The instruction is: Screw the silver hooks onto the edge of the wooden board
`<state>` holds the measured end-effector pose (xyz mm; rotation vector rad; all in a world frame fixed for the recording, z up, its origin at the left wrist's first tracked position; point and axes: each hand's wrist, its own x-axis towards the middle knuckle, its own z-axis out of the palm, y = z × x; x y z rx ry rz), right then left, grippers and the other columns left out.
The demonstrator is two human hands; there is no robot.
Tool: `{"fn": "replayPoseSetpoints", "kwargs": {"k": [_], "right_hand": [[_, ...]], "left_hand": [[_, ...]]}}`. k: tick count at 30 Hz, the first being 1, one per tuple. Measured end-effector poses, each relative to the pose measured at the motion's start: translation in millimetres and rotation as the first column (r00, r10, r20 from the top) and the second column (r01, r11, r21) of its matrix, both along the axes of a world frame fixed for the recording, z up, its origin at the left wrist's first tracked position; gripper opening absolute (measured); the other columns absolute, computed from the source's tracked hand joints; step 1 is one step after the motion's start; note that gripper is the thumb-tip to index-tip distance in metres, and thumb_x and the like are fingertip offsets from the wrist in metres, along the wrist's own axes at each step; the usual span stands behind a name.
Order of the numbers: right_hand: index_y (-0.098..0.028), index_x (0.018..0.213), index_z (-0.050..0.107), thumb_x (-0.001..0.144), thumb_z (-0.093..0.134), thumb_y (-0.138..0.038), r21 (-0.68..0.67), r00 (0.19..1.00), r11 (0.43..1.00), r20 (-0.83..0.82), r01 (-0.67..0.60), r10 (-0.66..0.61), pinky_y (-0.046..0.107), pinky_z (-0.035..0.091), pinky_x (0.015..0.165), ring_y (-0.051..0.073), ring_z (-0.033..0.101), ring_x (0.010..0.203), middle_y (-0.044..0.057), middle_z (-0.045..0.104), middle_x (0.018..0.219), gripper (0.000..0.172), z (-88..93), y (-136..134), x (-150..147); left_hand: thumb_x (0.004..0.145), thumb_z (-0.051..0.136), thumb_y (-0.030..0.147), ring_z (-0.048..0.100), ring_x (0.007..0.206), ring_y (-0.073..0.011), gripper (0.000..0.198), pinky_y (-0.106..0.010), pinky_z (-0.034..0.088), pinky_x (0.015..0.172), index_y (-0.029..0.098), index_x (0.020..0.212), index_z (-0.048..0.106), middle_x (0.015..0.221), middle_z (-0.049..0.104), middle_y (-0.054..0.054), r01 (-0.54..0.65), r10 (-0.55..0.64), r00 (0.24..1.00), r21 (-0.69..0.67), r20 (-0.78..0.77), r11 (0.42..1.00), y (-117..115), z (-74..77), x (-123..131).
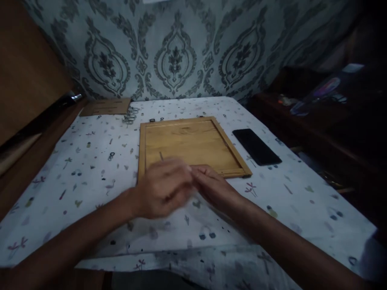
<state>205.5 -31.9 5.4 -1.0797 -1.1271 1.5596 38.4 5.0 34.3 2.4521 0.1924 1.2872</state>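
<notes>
My left hand (165, 187) is curled and blurred by motion above the front edge of a framed wooden board (187, 141). My right hand (216, 186) meets it from the right, thumb and fingers pinched together. The fingertips of both hands come together near the board's front edge; whatever is between them is hidden or too small to name. A short, thin dark line (161, 155) shows just above my left hand, and I cannot tell whether it is held or lies on the board. The board rests flat on the patterned tablecloth (99, 189).
Right of the board lies a black phone-like slab (256, 146). A piece of cardboard (105, 107) and a small heap of metal pieces (130, 115) are at the back left. Wooden furniture (30, 68) borders the left side; patterned wall (175, 52) stands behind.
</notes>
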Motion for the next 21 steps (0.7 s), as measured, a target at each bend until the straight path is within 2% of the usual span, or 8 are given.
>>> {"fn": "replayPoseSetpoints", "kwargs": {"k": [2,3,5,7,11,13,16,21], "right_hand": [[-0.018,0.066,0.067,0.085,0.060,-0.055,-0.049,0.999,0.999,-0.033,0.012,-0.014,0.026,0.048,0.063,0.012,0.056,0.062,0.000,0.061,0.062,0.042,8.3,0.3,-10.0],[-0.017,0.067,0.069,0.083,0.063,-0.054,-0.064,0.999,0.998,-0.050,-0.012,0.008,0.027,0.050,0.066,0.013,0.059,0.064,0.001,0.063,0.064,0.040,11.2,1.2,-13.3],[-0.017,0.073,0.072,0.075,0.074,-0.049,-0.151,0.989,0.988,-0.150,-0.036,0.013,0.026,0.053,0.071,0.014,0.064,0.072,0.002,0.068,0.072,0.033,13.2,5.6,-16.9],[-0.016,0.073,0.073,0.069,0.081,-0.044,-0.234,0.973,0.971,-0.231,-0.035,-0.021,0.022,0.053,0.069,0.013,0.065,0.072,0.002,0.069,0.073,0.030,9.3,13.2,-17.6],[-0.015,0.064,0.065,0.064,0.086,-0.037,-0.278,0.939,0.960,-0.319,0.035,-0.126,0.015,0.044,0.049,0.006,0.055,0.052,-0.003,0.060,0.058,0.031,-6.8,30.1,-12.6],[-0.015,0.067,0.065,0.064,0.085,-0.040,-0.268,0.939,0.963,-0.323,0.033,-0.122,0.014,0.036,0.040,0.004,0.047,0.043,-0.004,0.058,0.055,0.033,-12.0,35.1,-6.9],[-0.014,0.073,0.066,0.068,0.083,-0.041,-0.279,0.944,0.960,-0.314,0.013,-0.104,0.013,0.022,0.034,0.000,0.037,0.036,-0.002,0.061,0.058,0.032,-14.2,37.6,2.5],[-0.015,0.071,0.065,0.059,0.088,-0.044,-0.334,0.933,0.942,-0.340,-0.002,-0.118,0.012,0.017,0.032,-0.001,0.033,0.032,-0.003,0.060,0.056,0.039,-14.3,37.2,8.8]], "left_hand": [[0.094,0.045,0.025,0.056,0.063,-0.0186,0.024,-0.034,0.050,0.057,0.022,0.071,0.050,0.066,0.059,-0.002,0.039,-0.028,0.999,0.267,-0.045,0.963,-8.3,-4.6,16.2],[0.093,0.046,0.023,0.052,0.057,-0.0180,0.027,-0.034,0.050,0.055,0.024,0.066,0.047,0.059,0.055,0.001,0.030,-0.017,0.999,0.322,-0.041,0.946,-10.9,-7.8,22.9],[0.092,0.043,0.014,0.053,0.054,-0.0168,0.034,-0.033,0.054,0.054,0.026,0.060,0.041,0.056,0.054,0.003,-0.006,0.009,1.000,0.344,-0.006,0.939,-13.4,-15.0,31.7],[0.094,0.041,0.020,0.056,0.055,-0.0165,0.035,-0.031,0.058,0.058,0.028,0.060,0.041,0.058,0.056,0.003,-0.062,0.062,0.998,0.339,0.011,0.939,-12.4,-21.0,33.5],[0.093,0.042,0.021,0.065,0.078,-0.0169,0.022,-0.032,0.060,0.086,0.027,0.075,0.053,0.074,0.067,-0.001,-0.161,0.166,0.986,0.349,0.014,0.923,4.5,-24.5,15.6],[0.093,0.048,0.026,0.065,0.088,-0.0189,0.012,-0.036,0.060,0.084,0.024,0.089,0.059,0.089,0.070,-0.005,-0.224,0.246,0.969,0.348,-0.018,0.910,26.7,-24.9,-2.7],[0.096,0.044,0.022,0.062,0.093,-0.0227,0.019,-0.043,0.056,0.083,0.017,0.101,0.061,0.095,0.067,-0.010,-0.451,0.486,0.868,0.250,-0.099,0.857,80.9,-31.5,-36.2],[0.094,0.058,0.035,0.061,0.107,-0.0231,0.034,-0.045,0.054,0.091,0.016,0.122,0.058,0.123,0.060,-0.010,-0.799,0.791,0.569,0.078,-0.225,0.596,181.8,-56.6,-89.9]]}}
